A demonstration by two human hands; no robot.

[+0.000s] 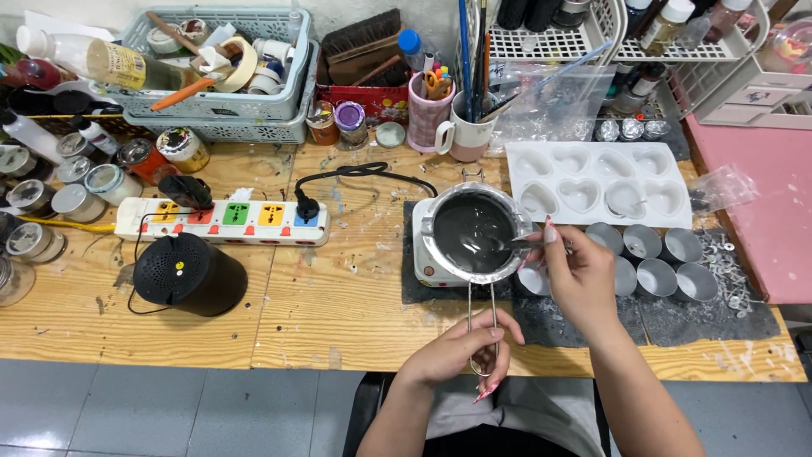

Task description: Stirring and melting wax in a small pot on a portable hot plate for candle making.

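Note:
A metal melting pot [474, 233] full of dark grey liquid sits on a small white hot plate [427, 254]. Its long wire handle [482, 313] runs toward me, and my left hand [461, 347] grips the handle's end at the table's front edge. My right hand [575, 271] is at the pot's right rim and holds a thin metal stirrer [526, 239] whose tip dips into the liquid. Several small empty metal cups [655, 262] stand on a dark mat just right of my right hand.
A white heart-shaped mould tray [596, 182] lies behind the cups. A multi-coloured power strip [224, 220] and a black round speaker [186, 272] sit at left. Baskets, jars, mugs of tools and a white wire rack [592, 38] crowd the back. A pink surface [761, 195] is at right.

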